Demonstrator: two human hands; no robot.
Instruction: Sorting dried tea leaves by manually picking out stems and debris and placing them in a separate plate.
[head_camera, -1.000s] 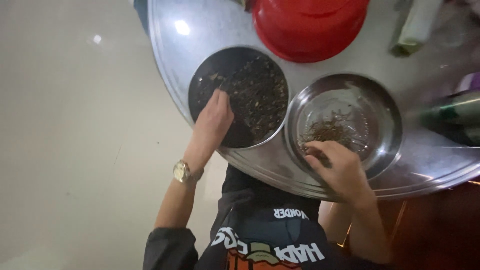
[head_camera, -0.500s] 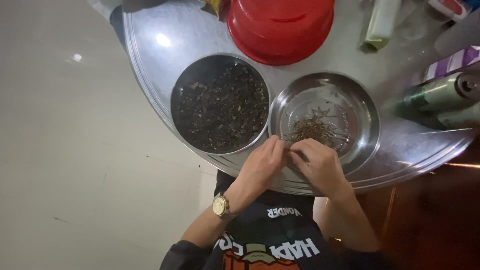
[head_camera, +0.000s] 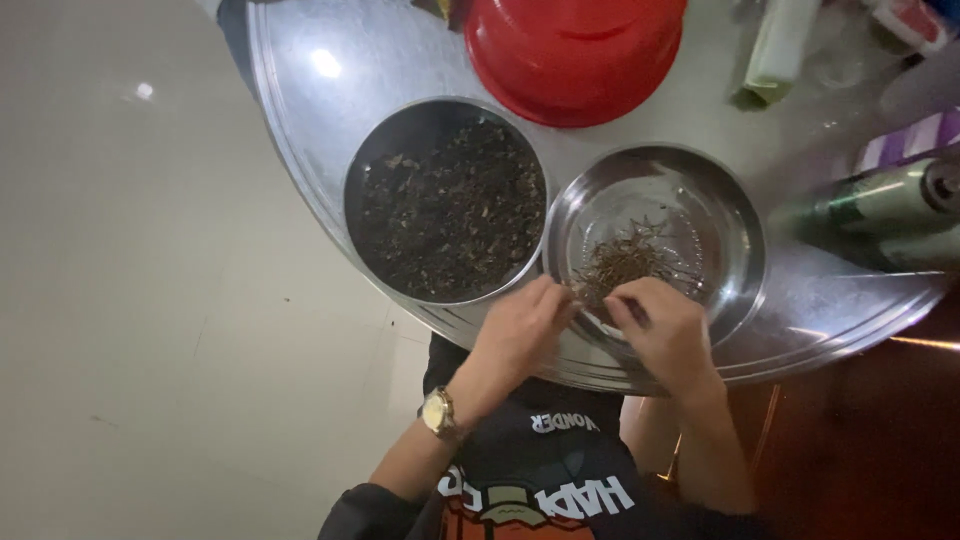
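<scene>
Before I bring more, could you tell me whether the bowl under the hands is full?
Nearly empty: the steel bowl holds only a small heap of brown bits, its shiny bottom mostly bare.

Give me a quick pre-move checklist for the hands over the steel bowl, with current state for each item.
1. Both hands over the steel bowl: ok. Left hand and right hand meet at the near rim of the steel bowl.
2. Something pinched between the fingers: cannot tell, fingertips hide it.
3. Brown bits sit inside the bowl: ok, the brown pile lies near its middle.
4. Dark bowl within reach: ok, the dark-filled bowl stands just left, touching or nearly so.
5. Both bowls fully on the round metal tray: ok.
6. Red bowl out of the way: ok, at the far side.
</scene>
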